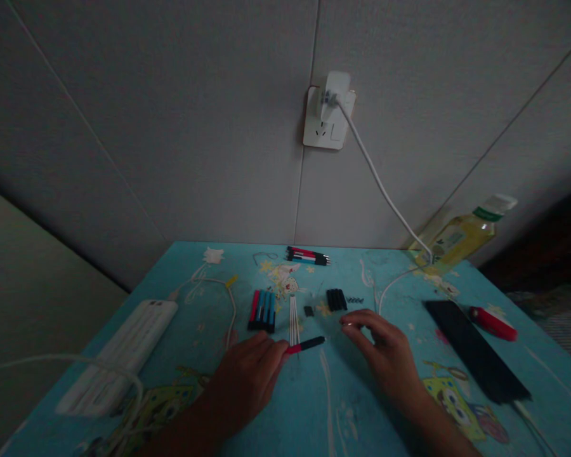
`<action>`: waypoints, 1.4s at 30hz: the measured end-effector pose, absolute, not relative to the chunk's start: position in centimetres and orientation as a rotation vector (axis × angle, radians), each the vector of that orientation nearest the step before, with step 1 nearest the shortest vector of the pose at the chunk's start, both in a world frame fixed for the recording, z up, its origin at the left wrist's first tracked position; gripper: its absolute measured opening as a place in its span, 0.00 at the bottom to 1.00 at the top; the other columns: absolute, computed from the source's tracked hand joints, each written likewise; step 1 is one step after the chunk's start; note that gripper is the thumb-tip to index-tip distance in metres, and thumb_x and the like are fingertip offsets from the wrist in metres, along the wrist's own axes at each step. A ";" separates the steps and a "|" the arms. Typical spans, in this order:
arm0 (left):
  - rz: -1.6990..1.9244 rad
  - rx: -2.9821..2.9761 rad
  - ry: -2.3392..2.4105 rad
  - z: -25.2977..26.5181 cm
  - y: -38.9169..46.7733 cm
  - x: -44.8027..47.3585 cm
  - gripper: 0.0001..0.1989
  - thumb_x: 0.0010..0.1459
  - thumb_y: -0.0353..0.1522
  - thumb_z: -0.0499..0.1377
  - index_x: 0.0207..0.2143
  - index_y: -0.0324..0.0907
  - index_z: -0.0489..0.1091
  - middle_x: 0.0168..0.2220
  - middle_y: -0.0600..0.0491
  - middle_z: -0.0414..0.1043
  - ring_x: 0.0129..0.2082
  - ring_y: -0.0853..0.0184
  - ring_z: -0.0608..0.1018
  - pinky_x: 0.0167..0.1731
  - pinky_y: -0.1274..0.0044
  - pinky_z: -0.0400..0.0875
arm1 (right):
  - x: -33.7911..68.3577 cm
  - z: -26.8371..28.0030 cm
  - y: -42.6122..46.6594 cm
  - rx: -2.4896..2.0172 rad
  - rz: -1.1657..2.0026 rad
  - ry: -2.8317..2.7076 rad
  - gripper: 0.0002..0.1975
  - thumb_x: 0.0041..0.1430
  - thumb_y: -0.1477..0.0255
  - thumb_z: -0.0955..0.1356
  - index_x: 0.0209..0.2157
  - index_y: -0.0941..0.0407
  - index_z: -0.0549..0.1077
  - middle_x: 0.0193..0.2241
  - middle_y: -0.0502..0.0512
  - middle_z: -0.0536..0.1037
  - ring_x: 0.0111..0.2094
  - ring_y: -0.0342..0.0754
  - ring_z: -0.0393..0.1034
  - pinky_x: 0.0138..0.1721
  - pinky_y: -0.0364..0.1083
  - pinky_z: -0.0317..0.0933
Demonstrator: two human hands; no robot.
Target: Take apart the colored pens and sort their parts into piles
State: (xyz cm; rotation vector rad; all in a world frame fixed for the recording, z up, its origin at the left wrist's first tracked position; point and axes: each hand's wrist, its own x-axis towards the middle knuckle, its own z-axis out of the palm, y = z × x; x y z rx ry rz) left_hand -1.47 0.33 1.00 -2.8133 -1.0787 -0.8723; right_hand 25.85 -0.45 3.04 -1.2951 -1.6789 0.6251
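My left hand (252, 367) is closed around a red pen (309, 344) whose black grip end points right. My right hand (383, 349) pinches a tiny shiny piece (346, 324), too small to make out fully, right of the pen's end and apart from it. Just beyond my left hand lie red and blue pen barrels (262, 310) in a row. Several thin white refills (293, 317) lie beside them, partly behind the pen. Farther right are small dark parts (309, 311), black grip sleeves (336, 299) and small springs (355, 300).
Several whole pens (307, 256) lie near the wall. A white power strip (118, 355) and cables are at left. On the right are a black phone-like slab (476, 349), a red object (493, 324) and a tilted bottle of yellow liquid (464, 238). A charger (335, 95) sits in the wall socket.
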 end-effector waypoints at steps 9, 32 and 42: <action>-0.823 -2.807 -1.180 0.6 0.6 -1.5 0.12 0.69 0.28 0.46 0.39 0.41 0.69 0.28 0.52 0.71 0.29 0.64 0.74 0.30 0.74 0.67 | 34.2 0.2 3.6 -1.678 0.084 -1.871 0.13 0.66 0.66 0.63 0.41 0.55 0.78 0.39 0.59 0.80 0.39 0.54 0.75 0.44 0.53 0.68; -0.668 -2.851 -1.227 0.2 0.7 -1.3 0.12 0.71 0.31 0.47 0.44 0.41 0.70 0.31 0.53 0.72 0.32 0.63 0.75 0.31 0.73 0.67 | 29.7 1.2 1.4 -1.550 0.010 -1.811 0.13 0.67 0.68 0.64 0.50 0.55 0.74 0.41 0.59 0.80 0.41 0.54 0.73 0.46 0.54 0.65; -0.635 -2.869 -1.129 0.2 0.6 -1.1 0.08 0.70 0.32 0.52 0.42 0.42 0.71 0.31 0.53 0.69 0.32 0.65 0.73 0.32 0.74 0.66 | 22.3 2.1 -1.3 -1.270 0.504 -2.256 0.12 0.70 0.69 0.62 0.48 0.52 0.75 0.37 0.54 0.80 0.39 0.51 0.71 0.45 0.53 0.62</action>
